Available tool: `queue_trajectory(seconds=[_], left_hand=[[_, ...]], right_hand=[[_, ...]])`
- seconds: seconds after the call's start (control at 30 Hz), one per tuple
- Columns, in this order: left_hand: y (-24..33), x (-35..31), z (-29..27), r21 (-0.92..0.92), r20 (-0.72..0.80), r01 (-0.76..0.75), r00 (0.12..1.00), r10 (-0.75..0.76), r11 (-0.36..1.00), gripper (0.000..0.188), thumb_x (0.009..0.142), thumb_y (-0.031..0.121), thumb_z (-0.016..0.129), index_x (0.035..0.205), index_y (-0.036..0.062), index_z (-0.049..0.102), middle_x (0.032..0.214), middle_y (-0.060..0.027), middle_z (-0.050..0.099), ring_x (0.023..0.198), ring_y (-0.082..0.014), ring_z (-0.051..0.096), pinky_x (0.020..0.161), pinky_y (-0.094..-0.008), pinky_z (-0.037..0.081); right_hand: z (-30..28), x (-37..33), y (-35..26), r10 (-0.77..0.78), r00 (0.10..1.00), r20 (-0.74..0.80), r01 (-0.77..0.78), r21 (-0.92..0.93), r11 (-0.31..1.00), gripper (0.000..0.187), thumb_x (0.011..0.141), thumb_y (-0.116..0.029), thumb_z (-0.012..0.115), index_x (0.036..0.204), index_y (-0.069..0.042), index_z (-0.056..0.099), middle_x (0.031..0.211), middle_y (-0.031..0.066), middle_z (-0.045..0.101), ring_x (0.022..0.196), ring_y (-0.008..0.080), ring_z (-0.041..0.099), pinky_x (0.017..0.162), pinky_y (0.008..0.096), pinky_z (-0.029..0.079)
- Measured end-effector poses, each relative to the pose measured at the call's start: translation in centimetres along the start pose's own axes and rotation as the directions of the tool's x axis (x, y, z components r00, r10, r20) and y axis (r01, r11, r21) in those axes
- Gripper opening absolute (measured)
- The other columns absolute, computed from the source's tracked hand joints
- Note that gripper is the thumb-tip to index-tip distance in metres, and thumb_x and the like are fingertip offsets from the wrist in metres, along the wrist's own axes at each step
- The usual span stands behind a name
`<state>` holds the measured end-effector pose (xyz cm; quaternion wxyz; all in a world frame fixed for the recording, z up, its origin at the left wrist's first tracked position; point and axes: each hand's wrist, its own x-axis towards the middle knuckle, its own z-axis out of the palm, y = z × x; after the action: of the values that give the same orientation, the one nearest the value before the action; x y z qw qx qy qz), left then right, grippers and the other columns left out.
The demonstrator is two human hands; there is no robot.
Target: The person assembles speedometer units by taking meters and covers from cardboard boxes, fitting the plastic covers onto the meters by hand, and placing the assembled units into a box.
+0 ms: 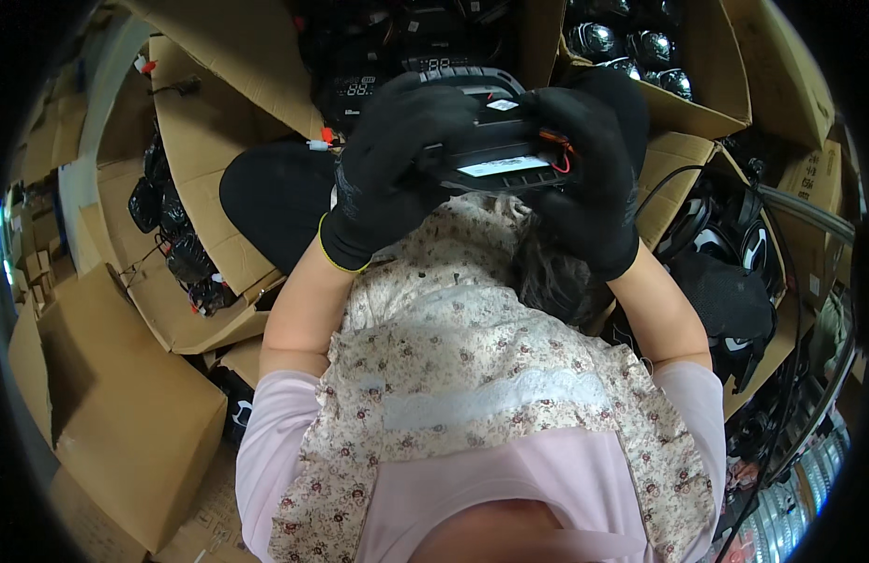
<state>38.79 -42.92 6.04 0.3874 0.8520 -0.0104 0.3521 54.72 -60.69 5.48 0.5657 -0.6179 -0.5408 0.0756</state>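
In front of my lap I hold a black plastic housing (pixel 498 139) with a white label and red and orange wires at its right side. My left hand (pixel 392 155), in a black glove with a yellow cuff edge, is closed around the housing's left end. Its right end is gripped by my right hand (pixel 592 174), also black-gloved, near the wires. Just beyond lie several black units with lit digit displays (pixel 436 64). Beside my left hand a white-and-red connector (pixel 324 143) sticks out at a carton's edge. The gloves hide both ends of the housing.
At the upper right stands a carton (pixel 706 111) of shiny wrapped black parts. An open carton on the left (pixel 219 155) holds dark, cabled bundles (pixel 172 211). Black-and-white parts (pixel 720 239) fill another carton at right, where a black cable (pixel 783 375) and metal rail (pixel 809 216) run past.
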Motion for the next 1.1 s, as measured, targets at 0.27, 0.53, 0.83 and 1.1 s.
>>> queue_trajectory(seconds=[0.27, 0.53, 0.83, 1.1], left_hand=[[-0.3, -3.7, 1.3, -0.535, 0.162, 0.565, 0.798, -0.580, 0.628, 0.080, 0.065, -0.006, 0.089, 0.135, 0.0068, 0.053, 0.137, -0.0118, 0.061, 0.122, -0.0241, 0.063, 0.105, -0.0386, 0.053], [-1.1, -4.0, 2.3, -0.636, 0.221, 0.612, 0.727, -0.650, 0.469, 0.076, 0.066, -0.009, 0.085, 0.133, 0.0078, 0.052, 0.138, -0.0147, 0.061, 0.124, -0.0247, 0.063, 0.105, -0.0373, 0.054], [-2.5, -5.0, 1.2, -0.672, 0.281, 0.564, 0.794, -0.539, 0.480, 0.074, 0.064, -0.009, 0.086, 0.128, 0.0095, 0.054, 0.138, -0.0158, 0.061, 0.127, -0.0276, 0.062, 0.105, -0.0396, 0.056], [-2.6, -4.3, 0.5, -0.727, 0.166, 0.432, 0.865, -0.473, 0.534, 0.056, 0.071, -0.010, 0.082, 0.117, 0.0099, 0.057, 0.137, -0.0169, 0.061, 0.134, -0.0316, 0.056, 0.106, -0.0449, 0.054]], right_hand=[[-0.1, 0.3, -0.7, 0.130, 0.980, 0.149, -0.144, 0.086, 0.986, 0.072, 0.064, -0.007, 0.093, 0.130, -0.006, 0.064, 0.123, 0.0120, 0.067, 0.110, 0.0273, 0.068, 0.095, 0.0362, 0.054], [-0.5, 0.6, -1.2, 0.061, 0.991, 0.116, -0.059, -0.025, 0.998, 0.065, 0.065, -0.014, 0.093, 0.123, -0.006, 0.067, 0.115, 0.0133, 0.068, 0.103, 0.0301, 0.068, 0.088, 0.0374, 0.055], [-0.9, 0.4, -0.3, 0.021, 0.972, 0.233, -0.082, 0.256, 0.963, 0.057, 0.081, -0.013, 0.083, 0.134, -0.006, 0.064, 0.128, 0.0123, 0.067, 0.115, 0.0306, 0.065, 0.099, 0.0395, 0.052], [-1.2, 0.2, -0.2, 0.007, 0.968, 0.251, -0.104, 0.378, 0.920, 0.045, 0.094, -0.010, 0.070, 0.137, -0.002, 0.062, 0.136, 0.0175, 0.064, 0.123, 0.0318, 0.063, 0.104, 0.0414, 0.050]])
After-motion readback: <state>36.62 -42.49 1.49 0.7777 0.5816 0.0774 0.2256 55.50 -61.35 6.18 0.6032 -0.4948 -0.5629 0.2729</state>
